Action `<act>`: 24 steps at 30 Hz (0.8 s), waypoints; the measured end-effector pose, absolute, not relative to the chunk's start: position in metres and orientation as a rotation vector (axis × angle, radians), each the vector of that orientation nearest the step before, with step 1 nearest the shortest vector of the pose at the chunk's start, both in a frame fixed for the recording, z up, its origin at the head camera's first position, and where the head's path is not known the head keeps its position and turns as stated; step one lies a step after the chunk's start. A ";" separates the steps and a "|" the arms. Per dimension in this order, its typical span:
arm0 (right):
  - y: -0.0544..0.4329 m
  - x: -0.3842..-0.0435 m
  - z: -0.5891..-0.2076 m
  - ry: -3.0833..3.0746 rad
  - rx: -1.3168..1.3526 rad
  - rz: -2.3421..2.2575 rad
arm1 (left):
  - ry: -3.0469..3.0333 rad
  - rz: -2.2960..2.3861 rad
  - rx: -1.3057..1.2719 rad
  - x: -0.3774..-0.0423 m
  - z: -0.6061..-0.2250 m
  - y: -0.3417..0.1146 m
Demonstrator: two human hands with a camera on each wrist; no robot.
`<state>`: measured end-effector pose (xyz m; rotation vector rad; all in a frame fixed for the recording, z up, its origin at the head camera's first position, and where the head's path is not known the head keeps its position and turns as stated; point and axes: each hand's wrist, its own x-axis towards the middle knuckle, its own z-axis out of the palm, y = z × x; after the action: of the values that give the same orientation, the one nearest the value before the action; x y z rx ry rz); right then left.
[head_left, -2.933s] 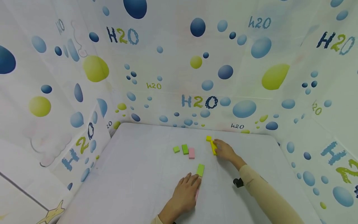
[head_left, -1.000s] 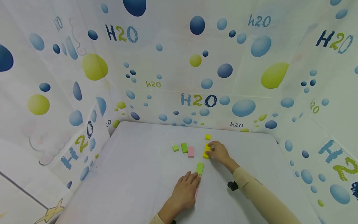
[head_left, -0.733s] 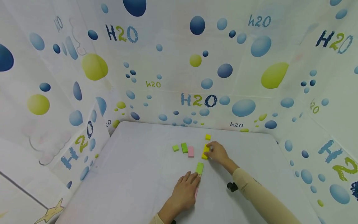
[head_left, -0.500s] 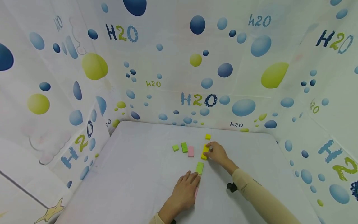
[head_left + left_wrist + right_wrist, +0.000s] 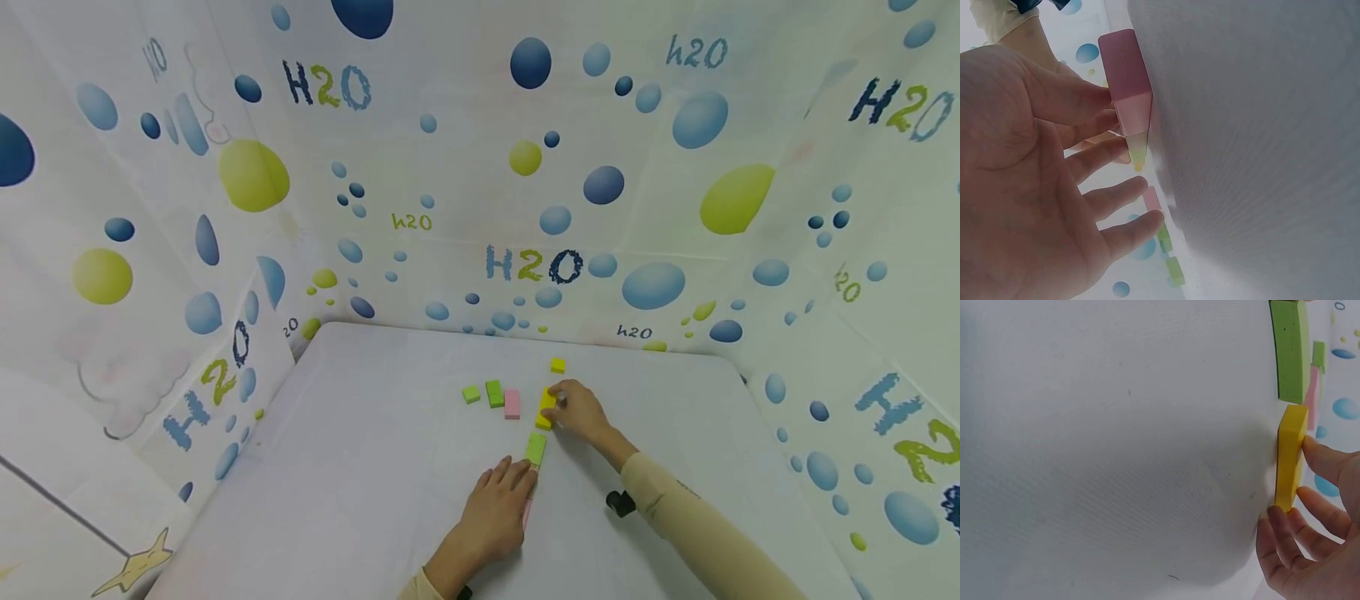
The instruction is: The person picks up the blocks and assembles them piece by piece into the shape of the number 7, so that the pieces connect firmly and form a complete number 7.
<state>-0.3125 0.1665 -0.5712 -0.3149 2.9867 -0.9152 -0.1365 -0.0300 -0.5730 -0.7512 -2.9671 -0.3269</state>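
Observation:
My left hand [image 5: 491, 517] lies over a pink block [image 5: 1125, 69], fingers extended along its top and thumb touching it. From under those fingers a light green block [image 5: 536, 448] sticks out in line with the pink one. My right hand [image 5: 581, 410] pinches a long yellow block [image 5: 1291, 450], thumb on its side and fingers toward its far end. The yellow block lies flat on the white table, its near end just beyond the green block's far end, with a narrow gap in the right wrist view. Most of the pink block is hidden in the head view.
Left of the yellow block lie a small green block [image 5: 471, 394], a longer green block [image 5: 495, 394] and another pink block [image 5: 512, 404]. A small yellow block [image 5: 558, 365] sits farther back. A bubble-patterned curtain [image 5: 450, 267] rises behind the white table [image 5: 352, 467].
My right hand has slid the long yellow block leftward and nearer, away from the small yellow block and up close to the light green block. The left hand has stayed put.

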 end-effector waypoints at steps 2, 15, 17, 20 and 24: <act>0.165 -0.311 -0.571 2.980 -0.313 -0.918 | -2.966 -0.331 -0.748 -0.137 -0.573 -0.030; 0.161 -0.308 -0.573 2.968 -0.323 -0.901 | -2.904 -0.362 -0.755 -0.138 -0.579 -0.032; 0.161 -0.308 -0.573 2.971 -0.336 -0.892 | -2.892 -0.362 -0.754 -0.139 -0.582 -0.032; 0.161 -0.308 -0.574 2.973 -0.337 -0.890 | -2.904 -0.357 -0.745 -0.139 -0.583 -0.031; 0.161 -0.306 -0.574 2.974 -0.331 -0.897 | -2.940 -0.340 -0.739 -0.139 -0.582 -0.030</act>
<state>-0.3062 0.1608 -0.5736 -0.3309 2.9743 -0.8969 -0.1392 -0.0301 -0.5820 -0.7386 -2.9401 -0.3404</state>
